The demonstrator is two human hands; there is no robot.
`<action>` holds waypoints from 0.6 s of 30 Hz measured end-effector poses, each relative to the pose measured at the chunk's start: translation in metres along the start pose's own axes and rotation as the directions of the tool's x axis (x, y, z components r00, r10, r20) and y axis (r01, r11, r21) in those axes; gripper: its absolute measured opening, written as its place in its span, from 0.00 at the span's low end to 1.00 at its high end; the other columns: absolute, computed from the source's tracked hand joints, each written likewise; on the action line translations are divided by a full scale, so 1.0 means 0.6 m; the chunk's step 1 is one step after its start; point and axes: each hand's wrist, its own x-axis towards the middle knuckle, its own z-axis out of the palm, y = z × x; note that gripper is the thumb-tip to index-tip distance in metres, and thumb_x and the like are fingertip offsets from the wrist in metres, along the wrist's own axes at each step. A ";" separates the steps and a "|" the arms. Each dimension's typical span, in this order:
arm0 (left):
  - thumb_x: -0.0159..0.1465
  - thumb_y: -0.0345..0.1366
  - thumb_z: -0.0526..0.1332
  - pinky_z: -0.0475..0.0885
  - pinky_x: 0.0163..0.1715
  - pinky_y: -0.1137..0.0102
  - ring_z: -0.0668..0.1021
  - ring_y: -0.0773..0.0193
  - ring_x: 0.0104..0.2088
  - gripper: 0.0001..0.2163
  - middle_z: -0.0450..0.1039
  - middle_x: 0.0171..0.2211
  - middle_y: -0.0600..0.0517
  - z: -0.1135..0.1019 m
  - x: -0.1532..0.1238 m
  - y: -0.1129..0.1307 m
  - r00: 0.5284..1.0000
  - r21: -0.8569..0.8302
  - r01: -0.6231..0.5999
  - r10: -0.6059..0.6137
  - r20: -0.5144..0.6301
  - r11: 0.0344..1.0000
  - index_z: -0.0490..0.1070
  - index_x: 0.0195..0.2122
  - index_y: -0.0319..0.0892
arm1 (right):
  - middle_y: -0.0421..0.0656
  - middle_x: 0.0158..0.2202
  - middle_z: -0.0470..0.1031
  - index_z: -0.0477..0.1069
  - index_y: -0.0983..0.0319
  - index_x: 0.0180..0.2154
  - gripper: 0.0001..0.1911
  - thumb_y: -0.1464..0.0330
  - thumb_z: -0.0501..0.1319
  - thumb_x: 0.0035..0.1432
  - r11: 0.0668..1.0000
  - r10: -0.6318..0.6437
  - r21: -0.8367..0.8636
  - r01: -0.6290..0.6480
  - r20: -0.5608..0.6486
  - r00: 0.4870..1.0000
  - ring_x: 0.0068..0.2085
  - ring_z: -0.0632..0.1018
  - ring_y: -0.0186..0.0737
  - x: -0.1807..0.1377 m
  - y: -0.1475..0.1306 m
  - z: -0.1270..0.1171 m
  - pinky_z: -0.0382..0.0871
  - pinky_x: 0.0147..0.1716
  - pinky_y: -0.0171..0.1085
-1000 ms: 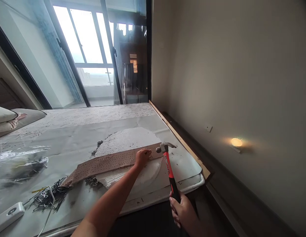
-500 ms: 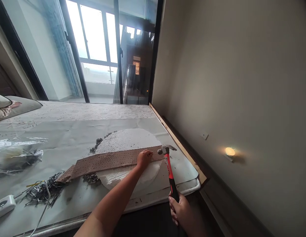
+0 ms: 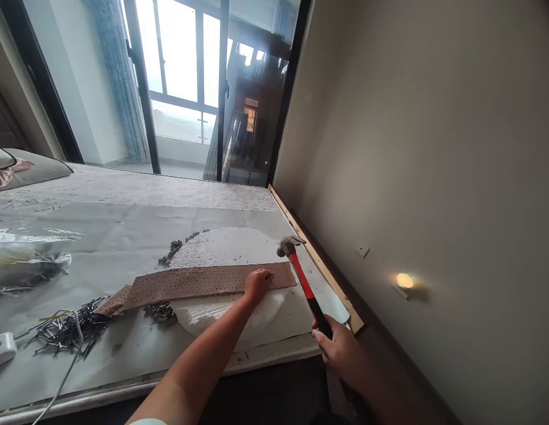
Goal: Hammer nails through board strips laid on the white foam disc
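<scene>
My right hand (image 3: 340, 351) grips the black end of a red-handled hammer (image 3: 301, 277). Its steel head is raised above the right end of a long brown perforated strip (image 3: 190, 283). My left hand (image 3: 257, 283) rests on that strip near its right end, fingers pinched together around something too small to make out. The strip lies across a round white foam slab (image 3: 230, 248) on a mattress covered with grey sheeting (image 3: 124, 236).
A pile of dark nails (image 3: 66, 327) lies at the left, beside a white power strip (image 3: 2, 348) with its cord. A clear plastic bag (image 3: 26, 260) sits further left. Small grey bits (image 3: 170, 254) dot the foam's edge. A wall with a lit lamp (image 3: 404, 280) stands right.
The hammer head has lifted up off the strip's right end and my right hand has swung right. My left hand stays pinched on the strip.
</scene>
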 end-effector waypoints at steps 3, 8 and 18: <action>0.59 0.36 0.56 0.62 0.31 0.72 0.75 0.64 0.32 0.11 0.77 0.31 0.49 0.001 -0.001 -0.001 1.000 0.008 -0.015 0.015 -0.002 1.000 0.78 0.30 0.41 | 0.37 0.21 0.64 0.64 0.61 0.32 0.08 0.65 0.52 0.51 0.990 -0.054 -0.130 0.047 -0.051 0.997 0.23 0.67 0.34 0.004 0.005 0.007 0.59 0.23 0.32; 0.59 0.35 0.55 0.61 0.31 0.72 0.75 0.64 0.31 0.11 0.77 0.29 0.49 0.002 -0.003 -0.004 0.999 0.022 -0.038 0.038 0.006 0.999 0.78 0.28 0.41 | 0.40 0.23 0.68 0.66 0.62 0.29 0.07 0.67 0.52 0.49 0.989 0.002 -0.147 -0.002 0.000 1.000 0.27 0.70 0.38 0.009 0.008 0.011 0.61 0.27 0.34; 0.58 0.34 0.56 0.62 0.31 0.71 0.75 0.62 0.31 0.10 0.77 0.29 0.48 0.002 -0.005 -0.006 0.999 0.026 -0.042 0.041 0.030 0.999 0.78 0.28 0.41 | 0.40 0.21 0.67 0.65 0.61 0.26 0.04 0.68 0.53 0.46 0.990 0.038 -0.138 -0.041 -0.020 0.999 0.26 0.69 0.38 0.021 0.017 0.014 0.60 0.27 0.34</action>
